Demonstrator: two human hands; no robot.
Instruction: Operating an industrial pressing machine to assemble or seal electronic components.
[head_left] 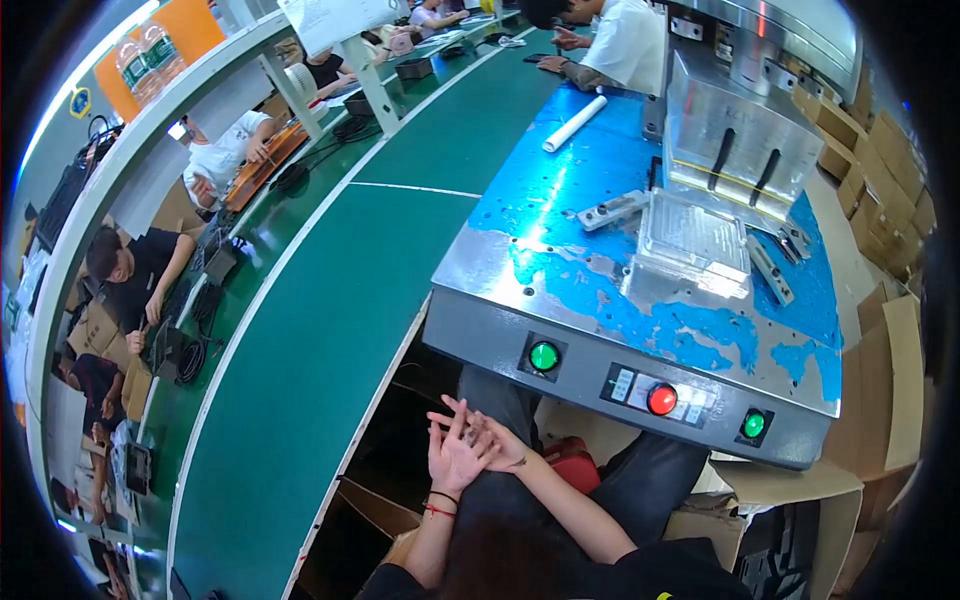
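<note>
My left hand and my right hand meet over my lap, below the front edge of a press machine. The left palm faces up with its fingers stretched apart. Across it lie the fingers of my right hand, partly overlapping the left ones. I see no object in either hand, though the overlap hides a small part. Closest on the machine's grey front panel is a green button. Further right are a red button and a second green button.
On the worn blue machine table stand a clear plastic case, metal bars and a white roll. A metal press head rises behind. Left runs a green conveyor belt, with several people beyond. Cardboard boxes line the right.
</note>
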